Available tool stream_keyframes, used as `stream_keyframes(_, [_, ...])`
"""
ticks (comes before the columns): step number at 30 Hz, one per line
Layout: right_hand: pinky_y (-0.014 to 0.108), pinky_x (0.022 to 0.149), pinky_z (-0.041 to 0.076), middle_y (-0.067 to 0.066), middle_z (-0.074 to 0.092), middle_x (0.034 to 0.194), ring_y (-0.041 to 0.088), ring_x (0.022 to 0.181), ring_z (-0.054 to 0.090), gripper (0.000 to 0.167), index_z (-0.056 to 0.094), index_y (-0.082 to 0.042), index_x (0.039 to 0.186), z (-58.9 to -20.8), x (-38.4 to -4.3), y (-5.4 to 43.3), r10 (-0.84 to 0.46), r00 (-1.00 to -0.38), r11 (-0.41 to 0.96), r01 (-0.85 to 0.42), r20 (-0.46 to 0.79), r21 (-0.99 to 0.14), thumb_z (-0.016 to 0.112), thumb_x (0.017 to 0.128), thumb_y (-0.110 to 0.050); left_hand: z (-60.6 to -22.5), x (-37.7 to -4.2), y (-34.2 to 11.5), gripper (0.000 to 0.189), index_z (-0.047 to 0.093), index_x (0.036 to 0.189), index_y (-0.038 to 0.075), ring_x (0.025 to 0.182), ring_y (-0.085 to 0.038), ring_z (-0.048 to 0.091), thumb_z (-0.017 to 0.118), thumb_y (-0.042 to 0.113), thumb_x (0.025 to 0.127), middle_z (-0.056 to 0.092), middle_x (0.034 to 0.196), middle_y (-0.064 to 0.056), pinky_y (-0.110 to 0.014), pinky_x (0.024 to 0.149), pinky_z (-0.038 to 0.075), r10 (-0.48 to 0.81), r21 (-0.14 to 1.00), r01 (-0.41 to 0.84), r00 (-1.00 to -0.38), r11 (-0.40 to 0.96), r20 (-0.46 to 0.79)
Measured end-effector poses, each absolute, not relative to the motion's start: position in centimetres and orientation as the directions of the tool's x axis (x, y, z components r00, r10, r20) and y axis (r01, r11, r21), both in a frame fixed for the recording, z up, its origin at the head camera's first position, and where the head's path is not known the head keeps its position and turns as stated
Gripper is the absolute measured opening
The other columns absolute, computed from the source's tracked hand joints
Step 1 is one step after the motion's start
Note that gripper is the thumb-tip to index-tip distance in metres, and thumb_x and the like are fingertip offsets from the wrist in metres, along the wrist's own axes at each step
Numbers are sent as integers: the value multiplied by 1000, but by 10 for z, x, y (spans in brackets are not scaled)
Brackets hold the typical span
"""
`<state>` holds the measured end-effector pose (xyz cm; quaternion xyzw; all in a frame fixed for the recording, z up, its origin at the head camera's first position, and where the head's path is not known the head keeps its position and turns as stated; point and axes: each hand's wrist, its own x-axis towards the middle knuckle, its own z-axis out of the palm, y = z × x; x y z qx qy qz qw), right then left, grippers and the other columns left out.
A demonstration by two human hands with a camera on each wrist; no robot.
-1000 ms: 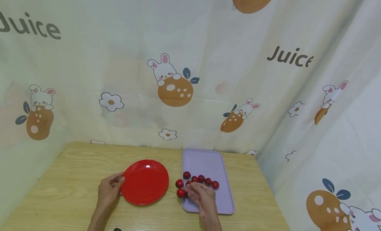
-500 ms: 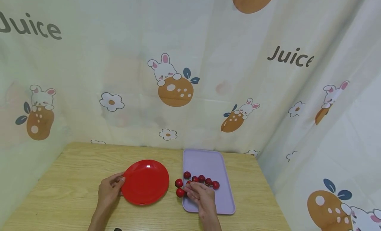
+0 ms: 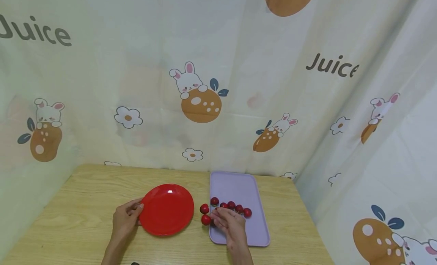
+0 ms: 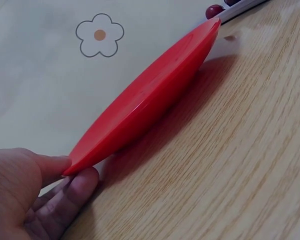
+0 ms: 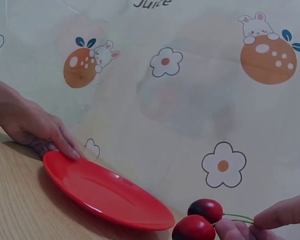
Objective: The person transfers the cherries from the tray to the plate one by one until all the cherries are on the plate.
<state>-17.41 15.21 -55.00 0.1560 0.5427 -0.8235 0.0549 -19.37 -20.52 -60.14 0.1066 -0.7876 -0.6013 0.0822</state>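
Observation:
A round red plate (image 3: pixel 166 210) sits on the left half of the table. My left hand (image 3: pixel 125 218) pinches its left rim, thumb on top and fingers beneath, as the left wrist view (image 4: pixel 45 192) confirms. My right hand (image 3: pixel 231 224) is over the lilac tray (image 3: pixel 235 183), pinching the green stems of two dark red cherries (image 5: pixel 205 210) between thumb and fingers. Those two cherries hang past the tray's left edge, in the gap beside the plate. Several more cherries (image 3: pixel 239 208) lie on the tray behind the right hand, which hides some of them.
The wooden table (image 3: pixel 102 185) ends at a pale curtain (image 3: pixel 146 67) printed with rabbits, fruit and flowers, which also closes off both sides. A small dark object (image 3: pixel 135 263) shows at the bottom edge of the head view.
My right hand and the two cherries have shifted slightly left and up, toward the plate. The left hand and the plate stay in place.

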Motion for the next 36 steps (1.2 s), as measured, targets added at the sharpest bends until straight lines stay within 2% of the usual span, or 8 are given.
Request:
stream_keyframes(11, [24,78,69,10,85,96,15,85,84,30,67,14,127,-546,-181,147,54,-957,-402,241,-286,-883,70,105,-7,-600,-193,-208,33,70,139,-4,69,-4,70,68,4,107,77,116,-25,-29,57,67,-272,967,-57,-962,248,14])
stream_keyframes(22, [26,80,70,11,85,96,17,86,84,21,75,8,119,-547,-183,140,40,-959,-408,241,-281,-880,72,103,-7,-599,-193,-209,34,70,140,-4,70,-4,71,68,4,107,76,118,-26,-29,58,68,-271,967,-58,-962,249,12])
stream_keyframes(27, [27,80,70,11,85,96,17,86,84,27,73,11,123,-549,-183,136,40,-958,-400,245,-284,-883,73,103,-7,-599,-195,-207,34,71,139,-4,70,-5,70,69,5,107,76,114,-23,-28,58,68,-281,967,-69,-960,247,4])
stream_keyframes(32, [25,78,70,10,85,96,16,85,84,34,69,16,127,-551,-183,133,31,-960,-393,245,-279,-886,73,102,-7,-600,-194,-205,34,70,140,-4,70,-6,70,68,4,107,76,117,-25,-29,58,68,-272,970,-73,-962,230,-8])
stream_keyframes(36, [24,76,69,10,85,96,15,84,84,32,70,15,125,-552,-184,131,32,-961,-393,240,-274,-888,73,103,-7,-602,-196,-205,34,70,140,-4,70,-6,70,68,3,107,76,118,-26,-29,58,68,-269,971,-71,-963,229,-6])
